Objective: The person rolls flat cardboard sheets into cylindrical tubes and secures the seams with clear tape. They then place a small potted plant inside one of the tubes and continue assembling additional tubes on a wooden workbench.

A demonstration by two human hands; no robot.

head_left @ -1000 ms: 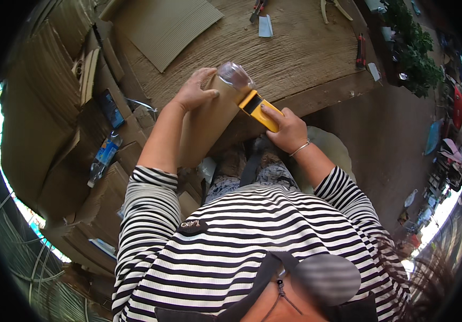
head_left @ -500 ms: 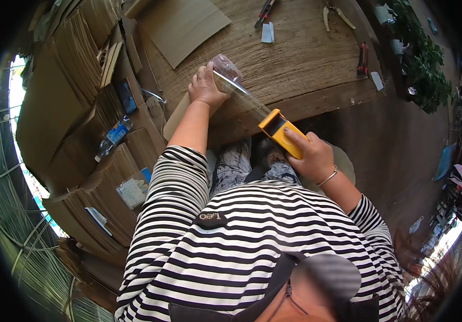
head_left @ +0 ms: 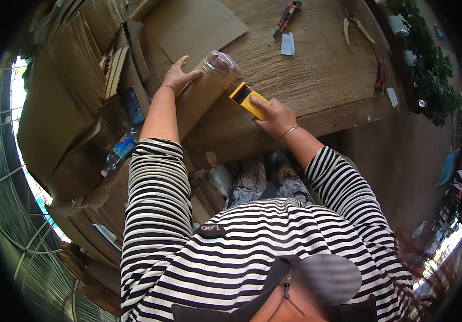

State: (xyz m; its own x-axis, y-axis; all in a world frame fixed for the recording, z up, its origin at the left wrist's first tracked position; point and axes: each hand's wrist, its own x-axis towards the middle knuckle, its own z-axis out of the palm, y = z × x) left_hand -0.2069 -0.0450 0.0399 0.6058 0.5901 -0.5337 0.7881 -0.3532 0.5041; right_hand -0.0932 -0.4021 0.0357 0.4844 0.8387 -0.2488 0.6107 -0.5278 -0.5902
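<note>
Right hand point(head_left: 274, 115) moved up onto the table — yellow tool point(head_left: 248, 100) now close beside the clear roll point(head_left: 217, 67); the stretched strip between them is gone.

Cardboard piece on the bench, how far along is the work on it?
Done: a flat cardboard sheet lies set aside on the wooden bench. In hand: the left hand lies open on the long cardboard piece, and the right hand grips a yellow tool beside its plastic-covered end. Left: no cut shows on it, so most probably remains.
</note>
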